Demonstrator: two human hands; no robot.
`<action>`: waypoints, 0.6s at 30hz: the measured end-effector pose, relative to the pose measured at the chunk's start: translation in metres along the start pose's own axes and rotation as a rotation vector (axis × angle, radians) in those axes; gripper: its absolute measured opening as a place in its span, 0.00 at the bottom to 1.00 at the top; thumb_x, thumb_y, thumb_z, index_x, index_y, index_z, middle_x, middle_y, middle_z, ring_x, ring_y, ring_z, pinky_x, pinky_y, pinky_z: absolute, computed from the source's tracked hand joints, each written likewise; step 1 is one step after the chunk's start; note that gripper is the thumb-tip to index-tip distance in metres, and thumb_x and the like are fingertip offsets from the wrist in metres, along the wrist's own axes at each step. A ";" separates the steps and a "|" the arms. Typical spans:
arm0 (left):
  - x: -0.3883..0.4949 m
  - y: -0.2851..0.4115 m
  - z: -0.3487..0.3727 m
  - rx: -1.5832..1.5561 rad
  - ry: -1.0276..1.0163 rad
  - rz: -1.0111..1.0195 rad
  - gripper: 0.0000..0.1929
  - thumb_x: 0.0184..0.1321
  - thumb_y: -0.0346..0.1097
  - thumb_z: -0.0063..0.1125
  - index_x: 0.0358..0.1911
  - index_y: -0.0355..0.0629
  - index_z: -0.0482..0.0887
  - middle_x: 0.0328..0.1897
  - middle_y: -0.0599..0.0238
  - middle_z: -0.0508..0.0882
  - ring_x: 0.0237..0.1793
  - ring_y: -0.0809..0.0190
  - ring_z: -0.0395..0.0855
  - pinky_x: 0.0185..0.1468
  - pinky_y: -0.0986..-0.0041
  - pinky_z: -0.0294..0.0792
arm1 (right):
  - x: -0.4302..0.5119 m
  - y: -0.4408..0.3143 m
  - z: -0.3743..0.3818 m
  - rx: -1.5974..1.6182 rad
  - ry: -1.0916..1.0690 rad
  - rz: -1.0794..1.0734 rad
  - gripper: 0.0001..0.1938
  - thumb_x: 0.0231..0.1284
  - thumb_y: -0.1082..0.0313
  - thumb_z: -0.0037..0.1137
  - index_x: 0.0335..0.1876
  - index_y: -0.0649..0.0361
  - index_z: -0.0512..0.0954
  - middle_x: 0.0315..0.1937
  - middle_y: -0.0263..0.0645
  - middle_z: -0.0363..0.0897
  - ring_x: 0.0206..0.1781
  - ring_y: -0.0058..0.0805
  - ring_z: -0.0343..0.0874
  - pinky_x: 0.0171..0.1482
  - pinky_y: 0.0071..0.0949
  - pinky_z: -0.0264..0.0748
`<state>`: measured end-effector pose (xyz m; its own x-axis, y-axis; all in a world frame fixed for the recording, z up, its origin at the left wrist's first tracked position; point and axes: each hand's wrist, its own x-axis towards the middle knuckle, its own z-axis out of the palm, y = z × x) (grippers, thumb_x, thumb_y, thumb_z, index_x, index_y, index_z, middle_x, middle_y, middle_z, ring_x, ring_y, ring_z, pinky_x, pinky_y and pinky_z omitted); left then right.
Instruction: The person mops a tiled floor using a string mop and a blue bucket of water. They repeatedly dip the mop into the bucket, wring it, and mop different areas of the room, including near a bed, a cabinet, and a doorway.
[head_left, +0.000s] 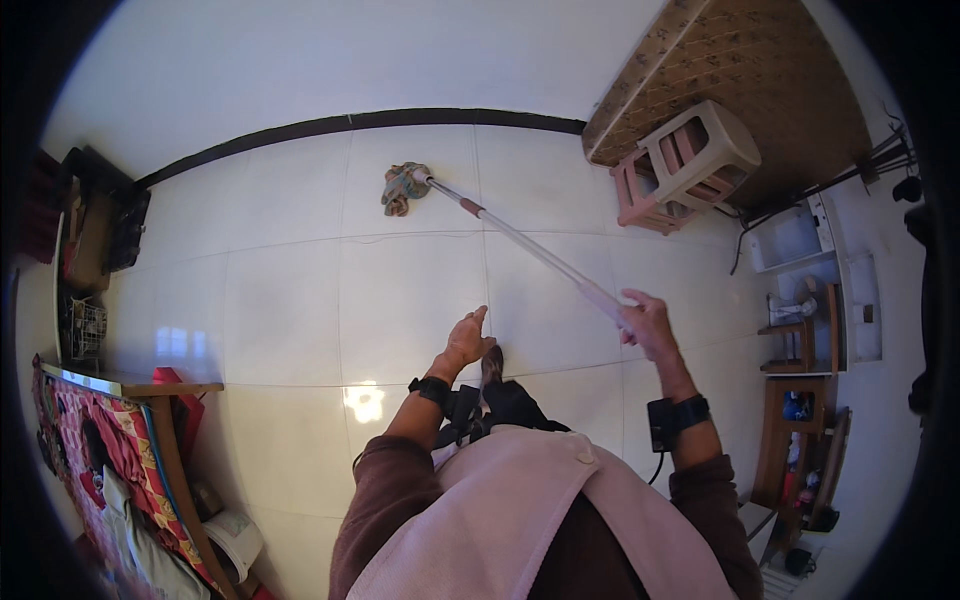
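My right hand (649, 324) grips the upper end of a long mop handle (534, 256), with some fingers lifted off it. The pole slants away to the upper left. At its far end a mop head with a crumpled patterned cloth (403, 189) lies on the white tiled floor (412, 300), near the dark baseboard. My left hand (470, 337) hangs in front of my body, away from the handle, with fingers extended and nothing visible in it. The underside of its palm is hidden.
Stacked plastic stools (686, 169) stand by a patterned brown panel at the upper right. Wooden shelves and a small fan (795, 306) line the right. A cloth-covered bed (184, 480), a white bucket (234, 541) and a wire basket (88, 328) are at the left.
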<state>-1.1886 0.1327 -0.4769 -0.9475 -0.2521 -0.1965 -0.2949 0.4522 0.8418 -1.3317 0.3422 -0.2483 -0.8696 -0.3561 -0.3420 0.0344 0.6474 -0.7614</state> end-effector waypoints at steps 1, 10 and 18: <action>0.002 -0.006 -0.008 -0.019 0.002 -0.026 0.36 0.42 0.36 0.61 0.57 0.33 0.60 0.51 0.43 0.72 0.52 0.46 0.71 0.55 0.64 0.65 | 0.008 -0.011 -0.004 -0.073 0.046 -0.033 0.23 0.49 0.68 0.51 0.52 0.71 0.68 0.18 0.40 0.73 0.11 0.22 0.69 0.11 0.20 0.64; 0.120 -0.003 -0.071 0.041 0.069 0.068 0.40 0.43 0.39 0.63 0.62 0.43 0.55 0.48 0.52 0.75 0.52 0.48 0.69 0.57 0.63 0.61 | 0.066 -0.094 -0.051 -0.361 -0.090 -0.310 0.17 0.50 0.70 0.51 0.47 0.68 0.72 0.13 0.38 0.69 0.12 0.22 0.71 0.16 0.24 0.67; 0.216 0.079 -0.131 0.186 -0.121 0.240 0.38 0.38 0.30 0.59 0.59 0.35 0.57 0.44 0.49 0.75 0.46 0.47 0.74 0.48 0.63 0.68 | 0.090 -0.116 -0.084 -0.305 -0.154 -0.181 0.18 0.53 0.68 0.49 0.51 0.66 0.70 0.16 0.38 0.71 0.15 0.21 0.69 0.17 0.24 0.66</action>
<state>-1.4006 0.0017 -0.3868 -0.9973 -0.0209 -0.0710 -0.0680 0.6377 0.7673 -1.4556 0.2916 -0.1448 -0.7629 -0.5655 -0.3135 -0.2818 0.7271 -0.6260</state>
